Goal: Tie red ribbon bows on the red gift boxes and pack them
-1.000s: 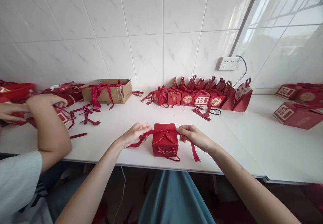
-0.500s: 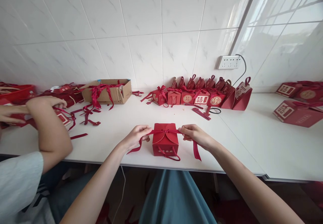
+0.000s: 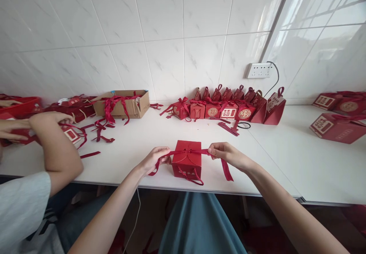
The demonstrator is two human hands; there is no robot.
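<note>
A red gift box (image 3: 186,165) stands near the front edge of the white table, its overlapping lid flaps closed. A twisted red cord handle (image 3: 190,178) droops down its front. Across the top runs a red ribbon (image 3: 197,152), crossed at the middle and stretched out to both sides. My left hand (image 3: 156,159) pinches the ribbon just left of the box, its tail hanging below the fingers. On the right, my right hand (image 3: 224,154) grips the other side, a loose end dangling beneath it.
Red boxes with bows (image 3: 213,111) line the wall, beside folded red card pieces (image 3: 274,107). A cardboard carton (image 3: 140,105) holds ribbons. Ribbon scraps (image 3: 104,139) lie left, near a co-worker's arm (image 3: 61,143). More red boxes (image 3: 339,128) stand right; a power strip (image 3: 259,71) is on the wall.
My right hand has moved slightly right and my left hand a little lower, both still pulling the ribbon. The box has turned and shifted slightly.
</note>
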